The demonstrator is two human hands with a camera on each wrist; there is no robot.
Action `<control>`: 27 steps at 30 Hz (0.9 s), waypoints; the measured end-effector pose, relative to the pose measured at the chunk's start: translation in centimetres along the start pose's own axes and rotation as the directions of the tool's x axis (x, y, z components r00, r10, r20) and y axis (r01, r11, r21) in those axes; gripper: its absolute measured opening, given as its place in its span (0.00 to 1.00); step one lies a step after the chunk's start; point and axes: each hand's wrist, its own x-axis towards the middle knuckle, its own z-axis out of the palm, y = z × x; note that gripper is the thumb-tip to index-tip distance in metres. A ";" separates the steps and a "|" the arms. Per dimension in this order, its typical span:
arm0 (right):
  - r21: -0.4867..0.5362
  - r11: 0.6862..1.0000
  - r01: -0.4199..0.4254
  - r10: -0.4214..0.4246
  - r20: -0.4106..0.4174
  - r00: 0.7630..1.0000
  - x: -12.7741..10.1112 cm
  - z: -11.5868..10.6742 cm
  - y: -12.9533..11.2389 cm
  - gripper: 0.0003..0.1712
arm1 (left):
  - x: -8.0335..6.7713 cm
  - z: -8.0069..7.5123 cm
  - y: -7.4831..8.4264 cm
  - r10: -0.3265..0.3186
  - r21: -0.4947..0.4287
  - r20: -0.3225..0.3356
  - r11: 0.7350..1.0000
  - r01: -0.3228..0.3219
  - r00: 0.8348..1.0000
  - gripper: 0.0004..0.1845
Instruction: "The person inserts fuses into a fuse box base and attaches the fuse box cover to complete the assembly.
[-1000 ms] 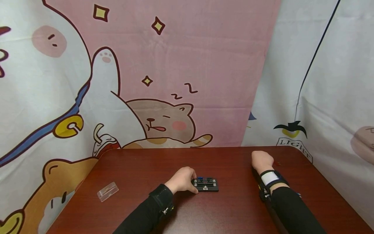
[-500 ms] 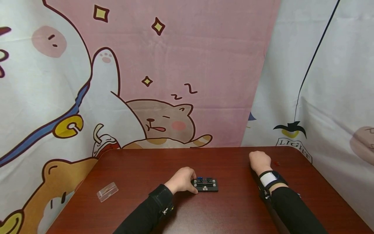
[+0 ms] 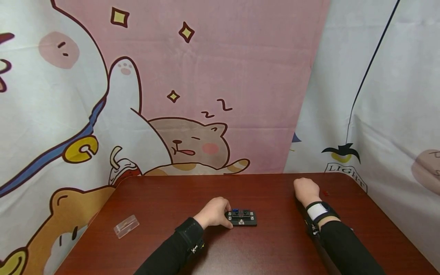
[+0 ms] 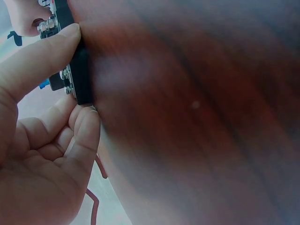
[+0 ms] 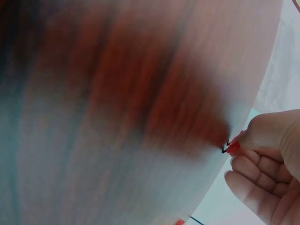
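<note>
A small black block with metal screws and a blue piece on top lies mid-table. My left hand grips its left end. In the left wrist view the thumb and curled fingers pinch the block's edge. My right hand rests at the table's far right, its fingers hidden in the head view. In the right wrist view this hand pinches a tiny red piece with dark prongs, just above the table top.
A clear plastic cover lies near the left edge of the dark red table. A small red bit sits on the table just right of my right hand. Cartoon-printed cloth hangs behind and beside the table.
My right hand has shifted slightly to the left. My left hand and the black block have stayed put.
</note>
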 end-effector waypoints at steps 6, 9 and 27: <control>0.015 1.000 -0.002 0.003 -0.016 1.000 0.1 0.1 0.3 0.10 | 0.0 0.0 -0.1 0.001 0.001 -0.004 1.000 -0.001 1.000 0.25; 0.015 1.000 -0.008 0.008 -0.016 1.000 0.1 0.2 0.3 0.09 | 0.0 0.0 -0.1 0.003 0.002 -0.005 1.000 -0.002 1.000 0.24; 0.028 0.999 -0.022 0.022 -0.017 1.000 0.1 -1.4 -0.1 0.05 | 0.1 0.0 -0.2 0.007 -0.011 0.000 1.000 -0.007 1.000 0.24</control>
